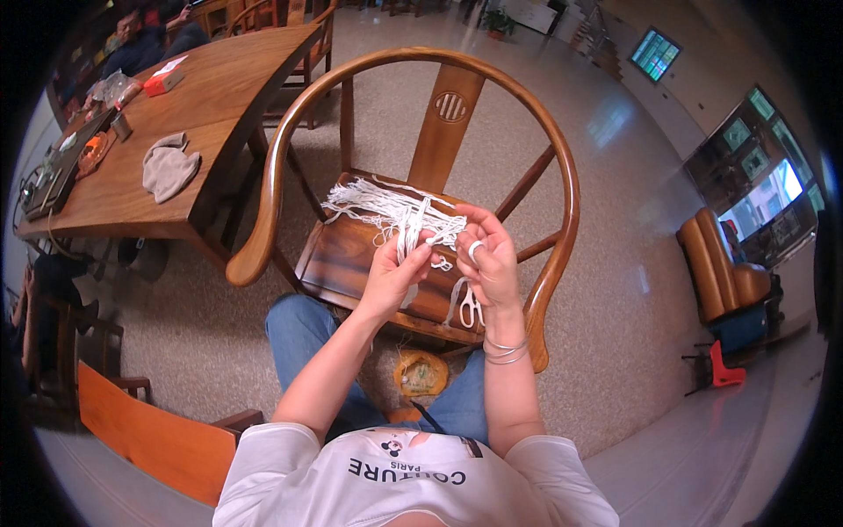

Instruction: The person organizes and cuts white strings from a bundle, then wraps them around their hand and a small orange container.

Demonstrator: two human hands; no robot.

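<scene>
A bundle of white cords lies across the seat of a wooden armchair in front of me. My left hand pinches strands at the near side of the bundle, thumb and fingers together. Beside it, my right hand is closed with its fingers curled, and a white band of cord circles one finger. A strand seems to run between the two hands, though its end is partly hidden by my fingers. White-handled scissors rest on the seat's front right, just below my right hand.
A yellow bag-lined container stands on the floor between my legs. To the left, a long wooden table bears a beige cloth, a red box and a tea tray. People sit beyond it. A brown leather sofa stands at right.
</scene>
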